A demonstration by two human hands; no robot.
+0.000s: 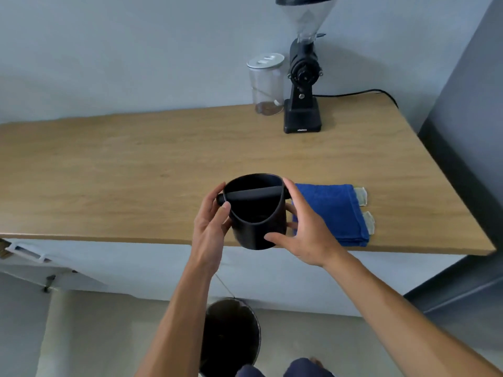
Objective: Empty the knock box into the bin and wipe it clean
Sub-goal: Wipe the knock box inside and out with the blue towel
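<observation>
A black round knock box (255, 221) with a black bar across its top stands upright at the front edge of the wooden counter (136, 164). My left hand (211, 227) cups its left side, thumb near the bar's end. My right hand (304, 229) wraps its right side, fingers spread on the wall. A folded blue cloth (334, 210) lies just right of the box, partly behind my right hand. On the floor below the counter stands a dark round bin (231, 336), open at the top, between my forearms.
At the back of the counter stand a black coffee grinder (302, 85) with a clear hopper and a clear lidded jar (265, 85). The grinder's black cable (362, 92) runs right. A dark wall panel (468, 131) borders the counter's right side.
</observation>
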